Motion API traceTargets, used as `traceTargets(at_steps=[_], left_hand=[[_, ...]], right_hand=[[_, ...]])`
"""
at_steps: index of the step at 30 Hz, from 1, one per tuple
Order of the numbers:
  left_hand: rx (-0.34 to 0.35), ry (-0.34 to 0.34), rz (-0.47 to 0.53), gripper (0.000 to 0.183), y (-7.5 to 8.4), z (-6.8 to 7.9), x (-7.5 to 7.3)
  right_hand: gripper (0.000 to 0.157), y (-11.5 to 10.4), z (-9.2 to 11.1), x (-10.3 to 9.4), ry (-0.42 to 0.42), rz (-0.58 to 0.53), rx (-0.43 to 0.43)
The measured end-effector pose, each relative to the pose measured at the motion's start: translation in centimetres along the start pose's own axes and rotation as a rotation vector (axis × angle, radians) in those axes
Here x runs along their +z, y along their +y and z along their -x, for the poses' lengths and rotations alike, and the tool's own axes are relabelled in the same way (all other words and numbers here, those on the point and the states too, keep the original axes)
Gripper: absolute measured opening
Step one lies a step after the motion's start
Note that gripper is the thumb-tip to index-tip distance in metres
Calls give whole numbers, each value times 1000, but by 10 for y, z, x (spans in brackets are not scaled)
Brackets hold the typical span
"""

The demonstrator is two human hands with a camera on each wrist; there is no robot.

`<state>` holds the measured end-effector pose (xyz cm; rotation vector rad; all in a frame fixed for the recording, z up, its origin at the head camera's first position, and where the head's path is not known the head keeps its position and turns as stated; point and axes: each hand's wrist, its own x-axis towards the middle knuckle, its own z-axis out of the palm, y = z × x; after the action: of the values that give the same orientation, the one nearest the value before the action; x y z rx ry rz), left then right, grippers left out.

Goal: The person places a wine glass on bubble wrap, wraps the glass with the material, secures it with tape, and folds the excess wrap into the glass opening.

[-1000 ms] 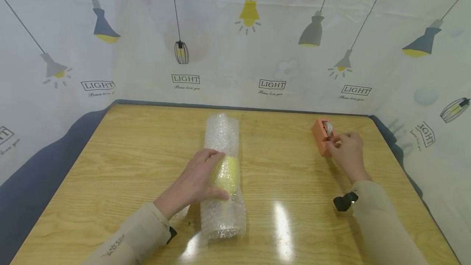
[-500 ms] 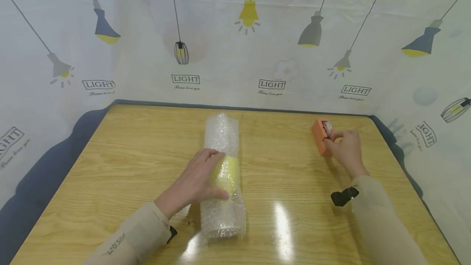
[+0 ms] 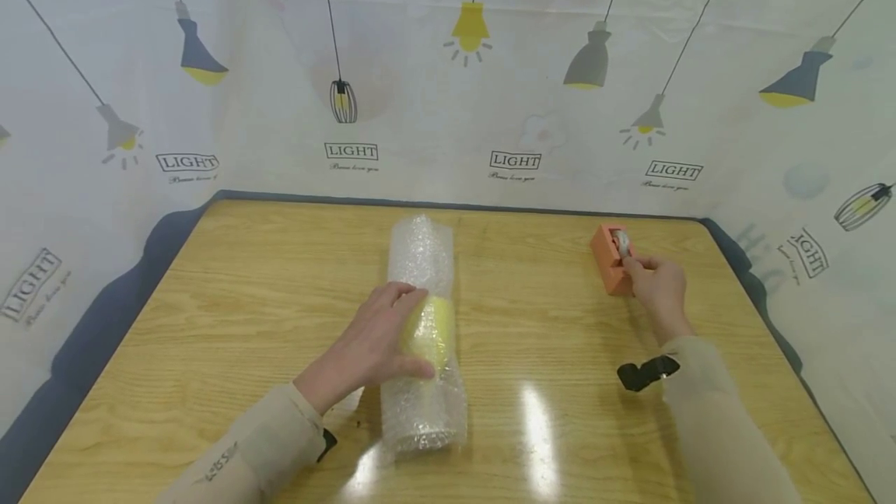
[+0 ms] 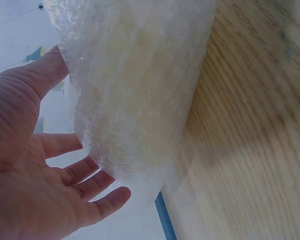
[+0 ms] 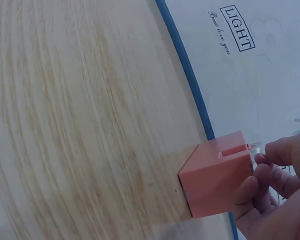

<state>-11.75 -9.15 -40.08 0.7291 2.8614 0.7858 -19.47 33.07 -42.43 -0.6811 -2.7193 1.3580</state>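
Note:
A roll of bubble wrap (image 3: 420, 255) with something yellow inside lies lengthwise in the middle of the wooden table (image 3: 245, 294). My left hand (image 3: 378, 341) rests flat on its left side with straight fingers; the left wrist view shows the palm (image 4: 35, 175) against the bubble wrap (image 4: 135, 90). At the far right stands a small orange tape dispenser (image 3: 605, 259). My right hand (image 3: 654, 286) is at its right side, thumb and forefinger pinching the clear tape end at the top. In the right wrist view the curled fingers (image 5: 275, 190) sit beside the orange dispenser (image 5: 217, 177).
A curtain printed with lamps (image 3: 518, 99) closes in the table on the back, left and right. The table's blue edge (image 3: 455, 206) runs along the back. A black wrist strap (image 3: 640, 373) sits on my right sleeve.
My right hand has shifted slightly left, closing in on the top of the dispenser. The left hand and the roll have not moved.

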Motion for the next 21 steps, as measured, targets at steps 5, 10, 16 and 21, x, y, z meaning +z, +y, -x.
traceTargets(at_steps=[5,10,16,21], left_hand=[[-4,-4,5,108,0,0,0],[2,-6,9,107,1,0,-1],[5,-6,12,106,1,0,-1],[-7,-10,13,106,0,-1,-1]], right_hand=[[49,2,0,4,46,-128,38],[36,1,-1,8,97,-376,119],[15,0,3,10,174,-716,198],[17,0,7,8,196,-1056,282]])
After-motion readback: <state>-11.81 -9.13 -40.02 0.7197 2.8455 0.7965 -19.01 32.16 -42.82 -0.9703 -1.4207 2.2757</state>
